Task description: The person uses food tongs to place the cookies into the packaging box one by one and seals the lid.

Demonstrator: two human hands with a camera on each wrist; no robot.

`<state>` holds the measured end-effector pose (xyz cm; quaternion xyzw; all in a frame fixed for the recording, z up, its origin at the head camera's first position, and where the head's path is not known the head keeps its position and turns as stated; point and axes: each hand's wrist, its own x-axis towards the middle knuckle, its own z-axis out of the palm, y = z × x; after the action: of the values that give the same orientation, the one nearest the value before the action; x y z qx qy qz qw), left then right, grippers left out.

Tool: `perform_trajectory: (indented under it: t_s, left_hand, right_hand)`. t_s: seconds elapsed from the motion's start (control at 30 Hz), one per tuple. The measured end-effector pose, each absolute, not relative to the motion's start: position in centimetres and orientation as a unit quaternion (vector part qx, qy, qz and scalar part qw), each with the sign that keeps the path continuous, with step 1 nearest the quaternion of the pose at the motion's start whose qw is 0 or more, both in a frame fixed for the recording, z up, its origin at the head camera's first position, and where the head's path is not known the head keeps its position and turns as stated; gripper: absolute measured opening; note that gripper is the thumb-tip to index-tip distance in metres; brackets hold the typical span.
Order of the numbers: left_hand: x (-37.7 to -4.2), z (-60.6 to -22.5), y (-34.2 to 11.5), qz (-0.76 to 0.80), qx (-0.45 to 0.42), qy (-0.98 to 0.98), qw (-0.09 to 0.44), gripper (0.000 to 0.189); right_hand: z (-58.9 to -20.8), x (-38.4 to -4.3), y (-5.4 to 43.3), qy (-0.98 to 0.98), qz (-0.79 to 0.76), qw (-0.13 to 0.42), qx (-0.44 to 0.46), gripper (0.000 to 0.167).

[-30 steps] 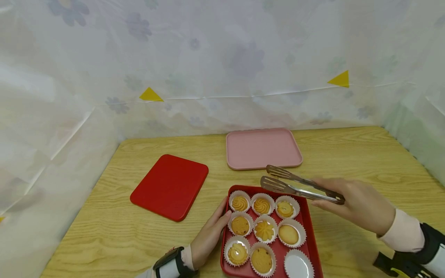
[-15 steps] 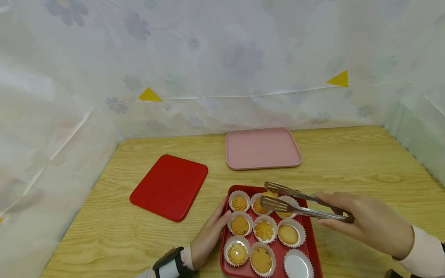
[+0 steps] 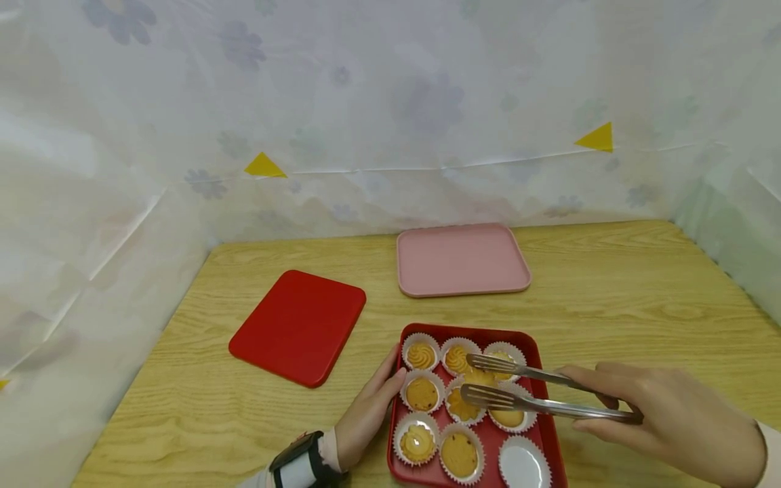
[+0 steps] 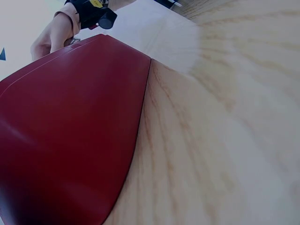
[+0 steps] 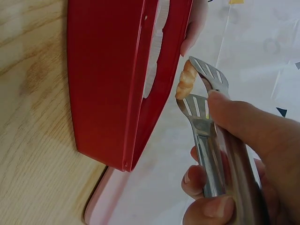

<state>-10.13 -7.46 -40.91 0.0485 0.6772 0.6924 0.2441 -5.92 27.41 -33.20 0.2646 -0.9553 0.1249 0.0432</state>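
Note:
My right hand (image 3: 671,420) grips metal slotted tongs (image 3: 549,405) over the red box (image 3: 552,440). Between the tongs' ends is a golden ridged cookie (image 5: 187,78), lifted above the others. Inside the box, white paper cups hold several cookies, among them a chocolate-chip cookie (image 3: 459,455) and a swirl cookie (image 3: 421,355). One paper cup (image 3: 525,463) at the near right has no cookie in it. My left hand (image 3: 366,420) rests along the box's left side with its fingers extended, thumb tip at the rim; it is out of the left wrist view.
A pink tray (image 3: 462,261) lies at the back of the wooden table (image 3: 183,407). To the left is a flat red lid (image 3: 299,329). A pale flowered sheet (image 3: 390,102) hangs behind and at the sides, with yellow triangles stuck on it.
My right hand has brought the tongs and the cookie from the box's far edge toward me, over the middle of the box. My left hand has stayed at the box's side.

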Motion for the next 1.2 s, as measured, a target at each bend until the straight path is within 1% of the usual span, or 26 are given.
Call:
perform_trajectory:
  t_s: [0.07,0.3,0.47,0.7,0.87,1.1,1.2]
  left_hand:
    - [-10.1,-40.9,-7.5,0.692,0.049,0.677,0.245,0.065]
    - [-10.1,-40.9,-7.5,0.693,0.049,0.676,0.246,0.065]
    - [-10.1,-40.9,-7.5,0.692,0.05,0.677,0.244,0.065]
    - [-10.1,-40.9,-7.4,0.692,0.053,0.679,0.24,0.064]
    - [-10.1,-40.9,-7.4,0.691,0.051,0.68,0.239,0.064]
    - [-10.1,-40.9,-7.4,0.692,0.051,0.679,0.239,0.065]
    - [-10.2,-40.9,-7.5,0.691,0.05,0.679,0.241,0.065]
  right_hand:
    - [-33.3,-5.7,27.7,-0.954,0.129,0.026,0.269,0.045]
    - [-33.2,-5.0,28.4,-0.954,0.126,-0.063,0.265,0.049]
    - [-33.2,-5.0,28.7,-0.947,0.135,-0.108,0.269,0.051]
    - [-33.5,-4.8,29.8,-0.937,0.138,-0.196,0.253,0.055]
    - [-33.0,-4.7,30.1,-0.937,0.106,-0.207,0.261,0.054]
    - [-32.2,-4.4,30.5,-0.943,0.066,-0.172,0.277,0.054]
    - [-32.2,-4.6,30.5,-0.944,0.053,-0.179,0.273,0.055]
